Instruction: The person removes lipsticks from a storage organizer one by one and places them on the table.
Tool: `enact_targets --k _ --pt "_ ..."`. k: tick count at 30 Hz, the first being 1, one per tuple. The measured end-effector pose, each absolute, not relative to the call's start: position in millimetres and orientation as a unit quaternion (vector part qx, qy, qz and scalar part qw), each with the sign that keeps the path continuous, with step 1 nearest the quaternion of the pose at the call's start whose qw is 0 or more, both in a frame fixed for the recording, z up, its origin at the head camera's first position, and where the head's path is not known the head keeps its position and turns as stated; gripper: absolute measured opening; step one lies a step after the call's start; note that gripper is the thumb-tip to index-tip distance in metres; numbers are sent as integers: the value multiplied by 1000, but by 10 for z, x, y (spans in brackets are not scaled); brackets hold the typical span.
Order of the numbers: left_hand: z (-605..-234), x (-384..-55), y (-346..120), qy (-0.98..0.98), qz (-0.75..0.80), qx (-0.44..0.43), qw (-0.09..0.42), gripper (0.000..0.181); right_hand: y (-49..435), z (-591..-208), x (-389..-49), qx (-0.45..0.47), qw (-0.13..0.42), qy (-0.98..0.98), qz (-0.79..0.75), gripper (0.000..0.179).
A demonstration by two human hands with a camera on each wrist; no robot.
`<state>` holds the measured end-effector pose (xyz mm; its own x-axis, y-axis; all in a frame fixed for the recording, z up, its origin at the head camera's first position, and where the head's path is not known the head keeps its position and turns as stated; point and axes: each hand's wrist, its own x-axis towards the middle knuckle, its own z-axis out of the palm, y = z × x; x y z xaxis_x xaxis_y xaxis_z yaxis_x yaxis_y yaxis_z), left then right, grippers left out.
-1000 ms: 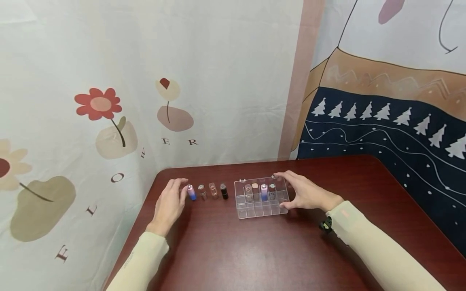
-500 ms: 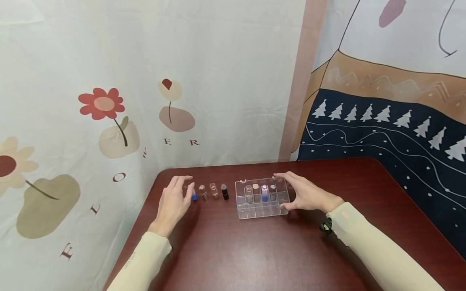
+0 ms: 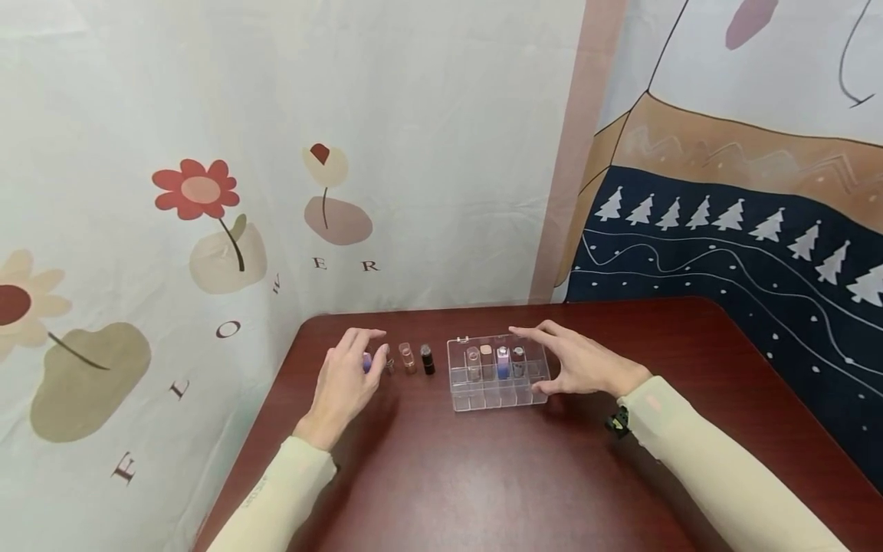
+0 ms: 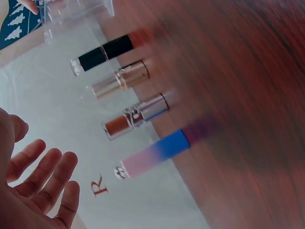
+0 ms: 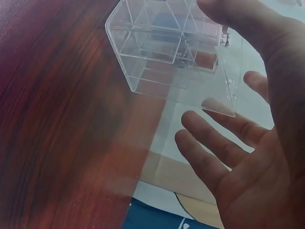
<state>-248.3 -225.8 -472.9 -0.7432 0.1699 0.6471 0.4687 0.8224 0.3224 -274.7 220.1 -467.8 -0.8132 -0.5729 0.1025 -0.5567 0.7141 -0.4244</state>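
Observation:
My left hand point(image 3: 347, 387) hovers with loosely bent fingers by a row of standing lipstick tubes, holding none of them. Nearest to it is a pink-to-blue tube point(image 4: 155, 153), partly covered by the hand in the head view. Beside that stand a clear-capped brown tube point(image 4: 136, 116), a clear and gold tube point(image 4: 121, 80) and a black tube point(image 4: 105, 53). My right hand point(image 3: 586, 366) spans the right end of a clear divided organizer point(image 3: 483, 400), thumb at its front corner and forefinger at the back one. Several lipsticks, including another pink-to-blue tube point(image 3: 503, 364), stand in its compartments.
The dark red tabletop point(image 3: 441, 475) extends in front of both hands. Behind its far edge hangs a pale flower-printed curtain point(image 3: 428, 153), with a navy tree-printed cloth point(image 3: 690, 253) to the right. A dark band point(image 3: 618, 422) circles my right wrist.
My left hand has moved right, over the pink-to-blue tube and close to the clear-capped one, hiding more of both. My right hand stays at the organizer, and the tubes have not moved.

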Motion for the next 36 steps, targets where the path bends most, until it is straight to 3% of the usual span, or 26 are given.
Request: enact_targets --k 13,22,36 --pt "-4735 -2429 -1993 -899 -228 -222 300 27 2055 -4630 -2735 -339 -32 924 -176 103" --pt "-4708 -2434 -1752 -890 -216 -270 296 34 2002 -4566 -2761 -333 -24 925 -182 102" --pt "-4690 -2432 -1321 -902 -200 -289 252 38 2016 -4583 -2739 -321 -16 928 -188 102"
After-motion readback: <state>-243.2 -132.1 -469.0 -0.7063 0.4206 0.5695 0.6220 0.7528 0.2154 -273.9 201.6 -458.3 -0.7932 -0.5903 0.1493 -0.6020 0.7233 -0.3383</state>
